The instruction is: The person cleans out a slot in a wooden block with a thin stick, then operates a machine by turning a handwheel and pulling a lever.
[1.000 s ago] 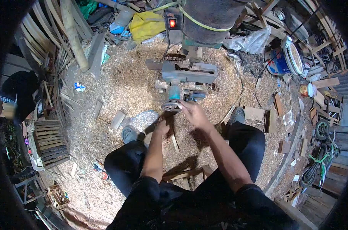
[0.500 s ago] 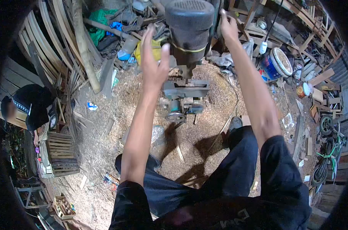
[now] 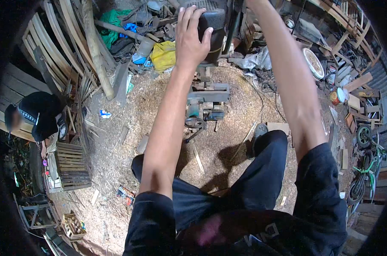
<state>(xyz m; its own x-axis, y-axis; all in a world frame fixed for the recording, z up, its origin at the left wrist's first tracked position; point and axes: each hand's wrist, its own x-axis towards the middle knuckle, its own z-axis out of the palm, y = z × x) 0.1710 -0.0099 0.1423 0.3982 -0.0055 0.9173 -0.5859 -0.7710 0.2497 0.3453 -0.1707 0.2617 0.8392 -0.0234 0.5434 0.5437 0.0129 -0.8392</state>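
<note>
A sawdust-covered floor [image 3: 129, 106] fills most of the view, ringed by stacked timber and scrap. The person stands over it in black clothes, both bare arms stretched forward and up. Pale lettering shows on the black shirt at the bottom edge, but it is too broken to read.

A floor-standing machine [image 3: 206, 96] rises from the sawdust straight ahead, grey at its table and topped by a dark motor housing [image 3: 217, 21] near the upper edge. The left hand [image 3: 192, 38] is clasped over that housing, fingers spread across the rounded cap and thumb hooked down its near side. The right arm [image 3: 287, 77] runs up beside the machine and out of the frame, so how the right hand stands cannot be told.

Bent wooden strips [image 3: 52, 47] lean at the left. Below them a second person [image 3: 35, 111] in a black top crouches; a pale band of print on it is too small to read. A slatted crate [image 3: 72, 166] sits nearby. A yellow bag [image 3: 164, 54] lies left of the machine, a handwheel [image 3: 194, 123] sits low on its front, and a small tin [image 3: 337, 96] stands at the right.
</note>
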